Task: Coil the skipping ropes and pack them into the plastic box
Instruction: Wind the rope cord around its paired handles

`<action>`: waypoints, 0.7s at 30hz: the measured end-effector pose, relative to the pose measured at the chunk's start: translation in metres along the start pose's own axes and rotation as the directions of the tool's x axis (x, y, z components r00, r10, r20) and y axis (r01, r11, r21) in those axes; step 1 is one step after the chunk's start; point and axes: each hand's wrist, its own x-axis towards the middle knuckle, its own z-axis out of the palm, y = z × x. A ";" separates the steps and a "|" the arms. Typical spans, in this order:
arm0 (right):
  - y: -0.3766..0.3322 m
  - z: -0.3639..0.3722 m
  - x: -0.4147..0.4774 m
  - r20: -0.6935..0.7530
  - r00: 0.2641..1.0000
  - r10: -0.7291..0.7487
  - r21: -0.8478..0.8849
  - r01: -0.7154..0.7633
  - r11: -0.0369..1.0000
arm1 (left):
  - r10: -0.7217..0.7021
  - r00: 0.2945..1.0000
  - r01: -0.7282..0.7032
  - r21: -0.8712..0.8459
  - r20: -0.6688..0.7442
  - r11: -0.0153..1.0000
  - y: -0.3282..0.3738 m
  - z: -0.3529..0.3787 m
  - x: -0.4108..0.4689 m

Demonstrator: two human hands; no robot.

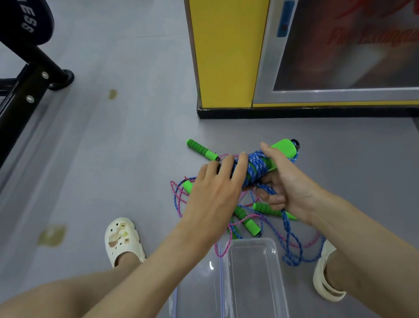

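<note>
Grey floor beside a yellow pillar and a glazed cabinet, with a black frame at upper left. The person crouched, with one pale clog on each side of the work.

The right hand gripped a bundle of blue rope wound round green handles, fingers curled beneath and thumb on top. The left hand lay on the bundle's near end, its fingers almost straight and pressing on the wraps. The bundle was held above the floor. Its long axis ran from lower left to upper right, the bare handle end pointing away from the person.

Loose ropes, blue and pink, trailed on the floor beneath the hands, with a free handle beyond them. The box stood open and empty nearer the person, between the feet, its lid just beside it on the left.

Judgement: the bundle lay askew to the box's long axis and would need turning to fit. The right hand, which held it, was the nearer to the box.

Writing: red "Fire Extingu…" on the cabinet, cut off by the edge. White "ESS" on a dark pad.
</note>
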 end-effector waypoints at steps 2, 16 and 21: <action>0.000 0.000 0.000 -0.021 1.000 0.010 -0.020 -0.011 1.000 | 0.018 1.000 -0.018 0.001 -0.005 1.000 -0.001 0.002 -0.002; -0.004 -0.004 -0.002 -0.014 0.992 -0.127 -0.299 0.117 0.947 | -0.255 0.715 0.697 -0.637 0.651 0.328 -0.014 -0.015 0.009; -0.009 -0.005 -0.008 0.105 0.980 -0.171 -0.199 0.189 0.961 | 0.047 0.594 0.792 -0.573 0.803 -0.212 -0.025 -0.016 0.008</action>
